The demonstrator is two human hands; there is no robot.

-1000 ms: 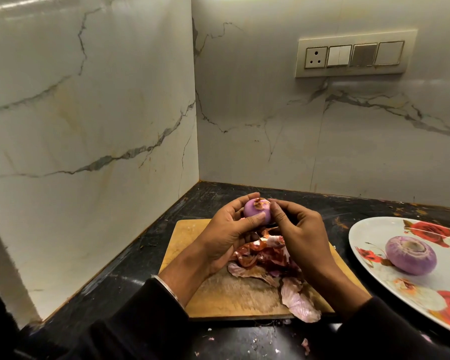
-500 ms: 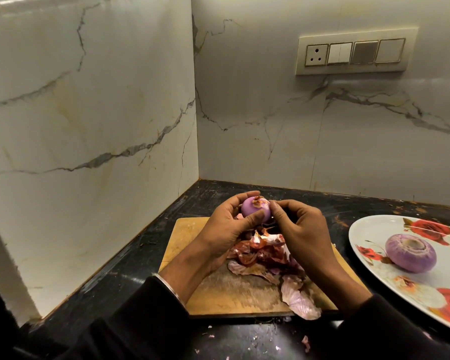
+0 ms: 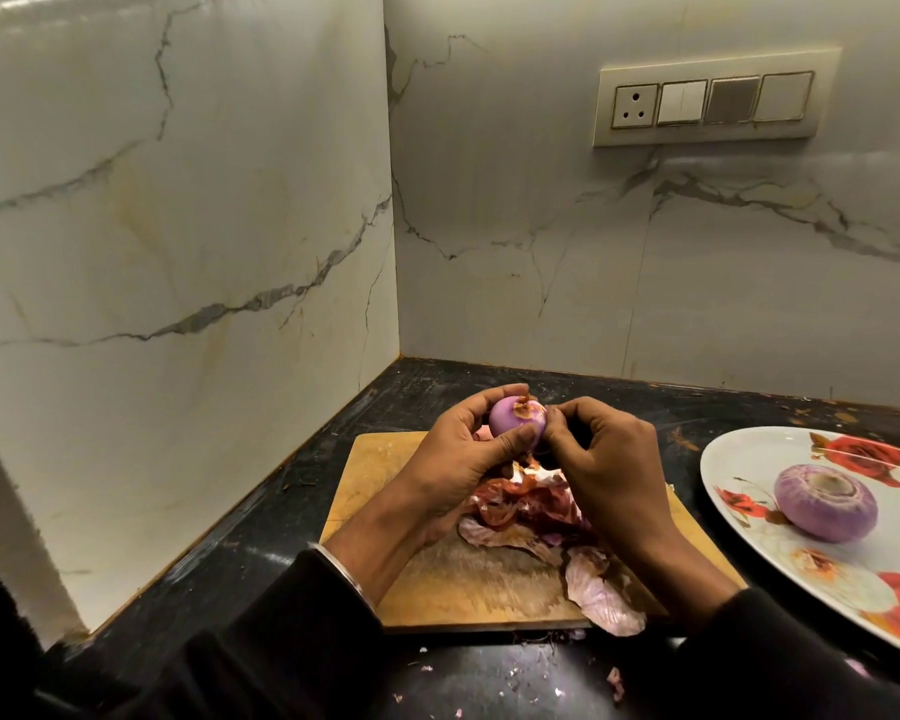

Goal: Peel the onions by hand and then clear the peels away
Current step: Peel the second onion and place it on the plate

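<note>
Purple and glossy, the onion [image 3: 515,422] sat raised above the wooden cutting board [image 3: 380,475], cupped in the left hand [image 3: 458,459], probably so its scraps would drop onto the papery peels [image 3: 536,511] heaped below. The right hand [image 3: 609,459], at its 3 o'clock side, pinched at the brown root end. A second peeled onion [image 3: 826,502], round and matte, rested on the floral plate [image 3: 723,459] at 3 o'clock on the black worktop [image 3: 292,511].

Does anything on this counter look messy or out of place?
A little. Small peel scraps lie scattered on the black counter in front of the cutting board, and one pale peel hangs over the board's near edge. The main peel pile sits on the board, and the plate holds one peeled onion.
</note>
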